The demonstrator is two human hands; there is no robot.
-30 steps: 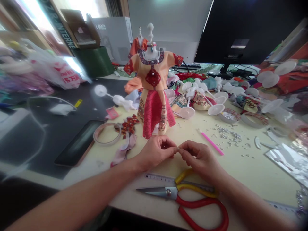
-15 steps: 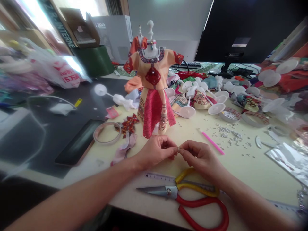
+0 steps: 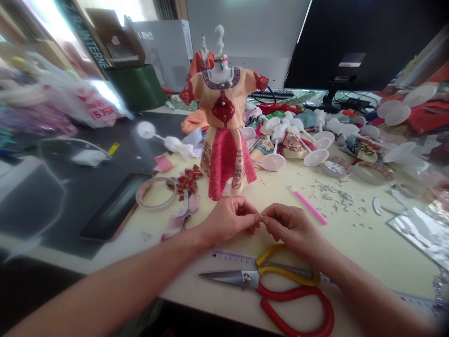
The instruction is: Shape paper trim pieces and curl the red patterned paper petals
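A left hand [image 3: 228,220] and right hand [image 3: 291,227] meet fingertip to fingertip, both pinched tight on a tiny piece [image 3: 260,216] just above the table [image 3: 351,243], between the dressed doll stand [image 3: 224,131] and the scissors [image 3: 280,285].

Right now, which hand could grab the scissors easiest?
Probably the right hand: the scissors lie with their handles just below it; the left hand is farther away. Both pinch a tiny piece.

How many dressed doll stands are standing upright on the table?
2: the cream and red stand at the middle, the orange stand close behind it, mostly hidden; clutter may hide more.
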